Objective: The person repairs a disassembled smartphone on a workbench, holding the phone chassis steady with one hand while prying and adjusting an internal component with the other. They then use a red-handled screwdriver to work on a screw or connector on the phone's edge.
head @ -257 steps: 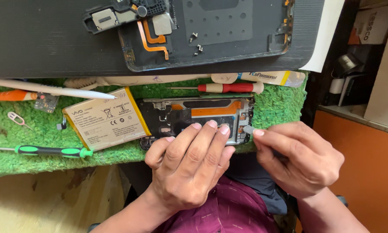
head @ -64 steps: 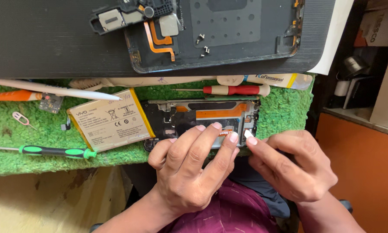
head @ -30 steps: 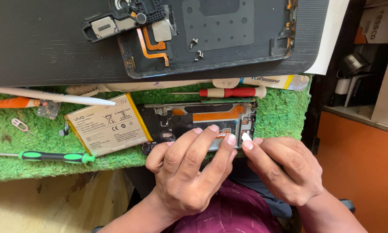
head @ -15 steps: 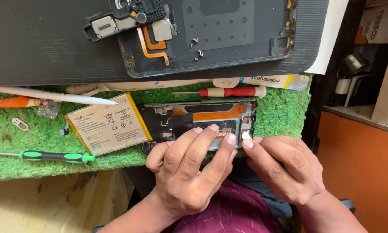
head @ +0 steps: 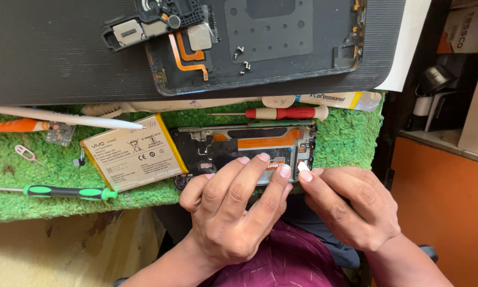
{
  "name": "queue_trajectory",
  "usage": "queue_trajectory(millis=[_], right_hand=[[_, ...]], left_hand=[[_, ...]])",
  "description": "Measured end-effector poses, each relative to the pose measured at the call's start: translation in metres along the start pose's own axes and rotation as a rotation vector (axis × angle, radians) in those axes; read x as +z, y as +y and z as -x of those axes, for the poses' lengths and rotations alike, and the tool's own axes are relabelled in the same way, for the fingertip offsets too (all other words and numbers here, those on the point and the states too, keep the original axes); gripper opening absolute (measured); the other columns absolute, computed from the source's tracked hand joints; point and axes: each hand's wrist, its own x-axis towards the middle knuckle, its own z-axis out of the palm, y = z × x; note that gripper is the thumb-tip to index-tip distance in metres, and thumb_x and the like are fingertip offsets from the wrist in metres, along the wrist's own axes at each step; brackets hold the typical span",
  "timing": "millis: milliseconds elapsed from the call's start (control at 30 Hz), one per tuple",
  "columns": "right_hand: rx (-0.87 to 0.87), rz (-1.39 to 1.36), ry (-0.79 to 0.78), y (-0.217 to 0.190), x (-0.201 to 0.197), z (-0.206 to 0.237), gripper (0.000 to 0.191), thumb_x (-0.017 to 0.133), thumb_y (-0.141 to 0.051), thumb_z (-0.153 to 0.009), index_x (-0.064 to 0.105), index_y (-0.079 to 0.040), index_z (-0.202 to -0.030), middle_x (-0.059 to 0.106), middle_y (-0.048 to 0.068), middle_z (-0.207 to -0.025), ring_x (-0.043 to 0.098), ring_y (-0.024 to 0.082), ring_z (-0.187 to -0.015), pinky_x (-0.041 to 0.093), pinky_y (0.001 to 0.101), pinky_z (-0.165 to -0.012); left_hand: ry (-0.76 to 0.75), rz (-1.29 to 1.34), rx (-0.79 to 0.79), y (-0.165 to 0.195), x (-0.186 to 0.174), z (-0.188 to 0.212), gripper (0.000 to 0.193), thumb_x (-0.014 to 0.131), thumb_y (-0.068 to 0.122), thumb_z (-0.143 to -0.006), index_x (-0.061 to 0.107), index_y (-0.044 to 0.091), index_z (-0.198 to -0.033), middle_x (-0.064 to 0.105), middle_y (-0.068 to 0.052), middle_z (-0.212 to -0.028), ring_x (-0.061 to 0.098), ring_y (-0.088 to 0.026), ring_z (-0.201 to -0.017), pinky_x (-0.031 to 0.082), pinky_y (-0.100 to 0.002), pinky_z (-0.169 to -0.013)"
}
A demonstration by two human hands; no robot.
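Note:
An opened phone body (head: 249,146) with an orange flex strip lies on the green mat (head: 345,141). My left hand (head: 228,212) lies over its near edge, fingers pressing down on it. My right hand (head: 350,204) sits at the phone's right corner, thumb and forefinger pinched on a tiny white part (head: 302,167) touching the left fingertips. A cream battery (head: 133,158) rests tilted against the phone's left end.
A black mat (head: 63,58) at the back carries a phone back cover (head: 260,42) with loose screws. A red screwdriver (head: 281,113), white stylus (head: 69,118), green screwdriver (head: 69,192), orange tool (head: 10,126) and SIM pin (head: 26,154) lie around. An orange cabinet (head: 441,202) stands right.
My right hand has shifted left from the phone's right side until its fingertips meet the left fingers at the corner. The left hand has stayed on the phone.

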Motion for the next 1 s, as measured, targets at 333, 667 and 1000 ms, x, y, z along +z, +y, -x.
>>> queue_trajectory(millis=[333,667,1000], right_hand=[[-0.003,-0.002,0.0,0.0001,-0.0004,0.0002,0.039,0.08,0.013,-0.08,0.071,0.003,-0.116,0.062,0.01,-0.105,0.07,0.026,-0.09,0.061,0.036,-0.077],[-0.028,0.03,0.007,0.0003,0.0005,-0.0002,0.038,0.081,0.012,-0.08,0.071,0.004,-0.116,0.063,0.01,-0.105,0.07,0.025,-0.09,0.061,0.036,-0.076],[-0.052,0.053,0.02,0.0006,0.0015,0.0006,0.037,0.081,0.013,-0.081,0.071,0.004,-0.115,0.063,0.011,-0.104,0.07,0.025,-0.089,0.06,0.0358,-0.076]], left_hand=[[-0.001,0.005,0.001,0.0,0.0001,0.0001,0.032,0.083,0.026,-0.1,0.074,0.015,-0.128,0.068,-0.003,-0.127,0.061,-0.018,-0.116,0.033,-0.035,-0.096],[0.001,-0.005,0.0,0.0004,0.0004,-0.0002,0.031,0.083,0.027,-0.1,0.075,0.015,-0.127,0.068,-0.003,-0.127,0.061,-0.019,-0.116,0.034,-0.036,-0.097],[0.001,-0.001,-0.001,0.0004,0.0,-0.0004,0.031,0.083,0.026,-0.1,0.074,0.015,-0.127,0.068,-0.003,-0.128,0.061,-0.018,-0.116,0.034,-0.035,-0.097]])
